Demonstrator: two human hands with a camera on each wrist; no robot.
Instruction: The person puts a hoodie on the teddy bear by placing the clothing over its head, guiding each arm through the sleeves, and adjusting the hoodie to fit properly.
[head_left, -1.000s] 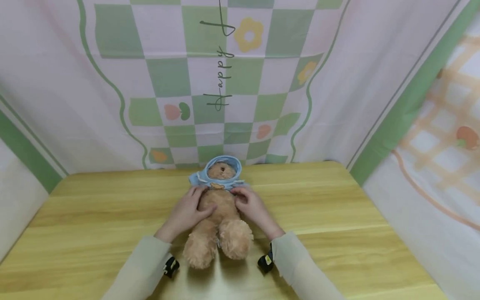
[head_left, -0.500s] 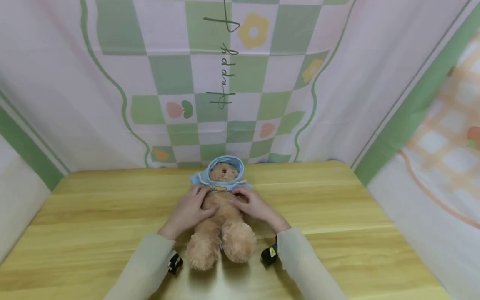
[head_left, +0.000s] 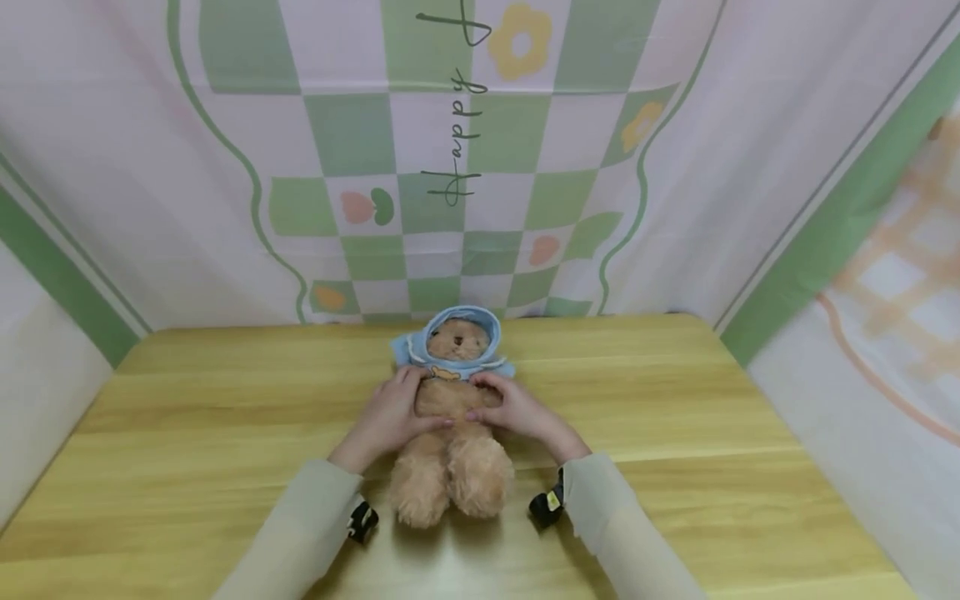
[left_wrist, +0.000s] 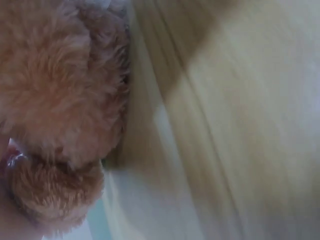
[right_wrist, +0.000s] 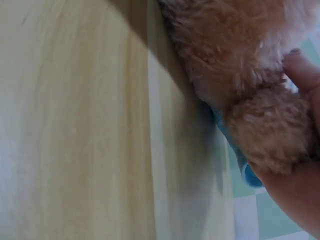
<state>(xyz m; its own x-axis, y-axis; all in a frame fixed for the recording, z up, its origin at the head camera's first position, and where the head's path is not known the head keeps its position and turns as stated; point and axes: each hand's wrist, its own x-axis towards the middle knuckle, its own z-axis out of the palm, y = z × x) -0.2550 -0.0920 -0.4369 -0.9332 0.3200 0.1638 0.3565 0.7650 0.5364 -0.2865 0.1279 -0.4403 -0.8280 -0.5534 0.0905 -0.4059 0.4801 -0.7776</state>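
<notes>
Fluffy light-brown plush teddy bear (head_left: 453, 400), lying on its back toward the far side of the table, feet to the person, with a soft light-blue hooded top (head_left: 459, 364) round its head and chest and the belly bare. It should be light, squashy and hard to damage; its fur looks likely to give good friction, and the thin fabric would probably fold easily. The trunk below the hem seems the best hold. The left hand (head_left: 397, 411) and right hand (head_left: 521, 408) grip it there from both sides, thumbs over the belly. Beneath is a yellowish wood-grain table (head_left: 637, 400); behind hangs a green-and-white checked cloth backdrop (head_left: 502, 133) with flower prints. Pale long sleeves (head_left: 300, 521) cover the forearms, a small black device (head_left: 546, 504) at each wrist.
</notes>
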